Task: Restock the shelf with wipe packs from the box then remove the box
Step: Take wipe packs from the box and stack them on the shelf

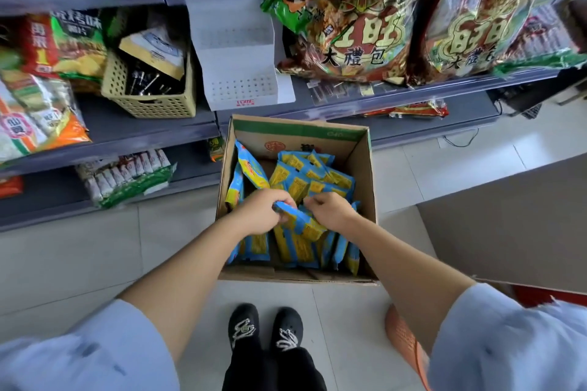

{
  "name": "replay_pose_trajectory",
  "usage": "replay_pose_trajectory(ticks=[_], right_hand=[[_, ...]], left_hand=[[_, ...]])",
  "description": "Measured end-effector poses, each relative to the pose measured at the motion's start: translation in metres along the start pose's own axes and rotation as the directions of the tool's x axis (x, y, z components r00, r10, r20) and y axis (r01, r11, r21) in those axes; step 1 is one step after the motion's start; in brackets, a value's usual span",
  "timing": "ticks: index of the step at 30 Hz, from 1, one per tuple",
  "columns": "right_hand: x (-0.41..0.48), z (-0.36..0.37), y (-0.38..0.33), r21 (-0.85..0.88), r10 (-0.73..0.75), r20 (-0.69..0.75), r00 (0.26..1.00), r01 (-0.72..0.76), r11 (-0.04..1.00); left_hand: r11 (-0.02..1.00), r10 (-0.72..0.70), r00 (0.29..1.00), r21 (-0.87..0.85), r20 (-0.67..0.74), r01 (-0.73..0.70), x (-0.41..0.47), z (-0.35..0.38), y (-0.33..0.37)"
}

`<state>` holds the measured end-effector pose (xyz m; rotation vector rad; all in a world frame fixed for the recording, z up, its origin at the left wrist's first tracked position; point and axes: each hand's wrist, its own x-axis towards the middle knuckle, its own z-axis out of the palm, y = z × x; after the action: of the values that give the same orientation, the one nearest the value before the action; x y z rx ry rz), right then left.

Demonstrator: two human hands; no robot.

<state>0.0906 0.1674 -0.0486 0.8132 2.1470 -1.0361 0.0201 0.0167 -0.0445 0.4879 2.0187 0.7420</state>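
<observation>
Reaching into the box (362, 168) on the floor (95, 247) before the shelf (127, 133), the left hand (259, 211) curls its fingers round one end of a pack (293, 217). The right hand (330, 211) lies just beside it, fingers bent among other packs (305, 174); whether it grips one I cannot tell.

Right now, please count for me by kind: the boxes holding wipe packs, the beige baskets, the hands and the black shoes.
Box holding wipe packs: 1
Beige basket: 1
Hands: 2, the left hand gripping a wipe pack, the right hand among the packs
Black shoes: 2
Total: 6
</observation>
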Motion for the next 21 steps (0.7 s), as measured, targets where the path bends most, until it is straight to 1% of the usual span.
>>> replay_pose_trajectory(ticks=[1, 2, 4, 6, 8, 10, 11, 12, 13, 14, 15, 16, 17, 18, 19, 21], right_hand=[[-0.002, -0.006, -0.004, 0.047, 0.026, 0.052, 0.998, -0.028, 0.998], [-0.004, -0.013, -0.008, 0.090, 0.037, 0.103, 0.994, -0.047, 0.995], [-0.009, -0.026, -0.013, 0.248, 0.046, 0.189, 0.981, -0.093, 0.964], [-0.013, -0.038, -0.010, 0.451, 0.035, 0.291, 0.956, -0.170, 0.877], [-0.014, -0.048, -0.005, 0.512, -0.015, 0.378, 0.926, -0.195, 0.836], [-0.011, -0.056, 0.002, 0.568, -0.049, 0.390, 0.919, -0.198, 0.799], [-0.008, -0.059, 0.003, 0.606, -0.049, 0.359, 0.932, -0.193, 0.771], [-0.005, -0.061, 0.004, 0.636, -0.039, 0.296, 0.955, -0.166, 0.754], [-0.002, -0.062, 0.005, 0.654, -0.020, 0.205, 0.979, -0.122, 0.747], [0.000, -0.060, 0.004, 0.665, -0.002, 0.091, 0.996, -0.059, 0.744], [0.002, -0.058, 0.003, 0.665, 0.015, -0.037, 0.999, 0.013, 0.746], [0.005, -0.054, 0.002, 0.626, 0.029, -0.175, 0.984, 0.089, 0.774], [0.008, -0.050, 0.000, 0.543, 0.026, -0.308, 0.951, 0.153, 0.826], [0.012, -0.047, -0.002, 0.433, -0.003, -0.415, 0.910, 0.201, 0.879], [0.015, -0.044, -0.004, 0.335, -0.041, -0.480, 0.876, 0.226, 0.915], [0.019, -0.040, -0.006, 0.204, -0.092, -0.519, 0.850, 0.228, 0.952]], left_hand=[[0.990, 0.011, 1.000, -0.143, 0.018, -0.009, -0.002, -0.008, 0.006], [0.971, 0.021, 0.999, -0.239, 0.032, -0.012, -0.005, -0.015, 0.013], [0.953, 0.046, 0.998, -0.302, 0.050, -0.029, -0.009, -0.025, 0.026], [0.936, 0.052, 0.997, -0.352, 0.050, -0.031, -0.011, -0.030, 0.033], [0.874, 0.042, 0.997, -0.487, 0.072, -0.002, -0.007, -0.032, 0.033], [0.795, 0.027, 0.996, -0.606, 0.081, 0.028, 0.000, -0.029, 0.031], [0.759, 0.001, 0.998, -0.650, 0.059, 0.038, 0.006, -0.025, 0.028], [0.737, -0.044, 0.999, -0.675, 0.010, 0.040, 0.012, -0.020, 0.025], [0.751, -0.123, 0.990, -0.659, -0.064, 0.051, 0.018, -0.014, 0.020], [0.794, -0.214, 0.966, -0.602, -0.145, 0.085, 0.024, -0.008, 0.014], [0.841, -0.298, 0.933, -0.519, -0.205, 0.154, 0.030, -0.002, 0.006], [0.865, -0.361, 0.909, -0.440, -0.210, 0.242, 0.034, 0.006, -0.001], [0.874, -0.397, 0.903, -0.369, -0.162, 0.318, 0.037, 0.014, -0.007], [0.884, -0.404, 0.911, -0.291, -0.086, 0.365, 0.039, 0.022, -0.010], [0.906, -0.388, 0.922, -0.184, -0.001, 0.381, 0.042, 0.029, -0.011], [0.937, -0.348, 0.928, 0.022, 0.135, 0.348, 0.044, 0.042, -0.008]])
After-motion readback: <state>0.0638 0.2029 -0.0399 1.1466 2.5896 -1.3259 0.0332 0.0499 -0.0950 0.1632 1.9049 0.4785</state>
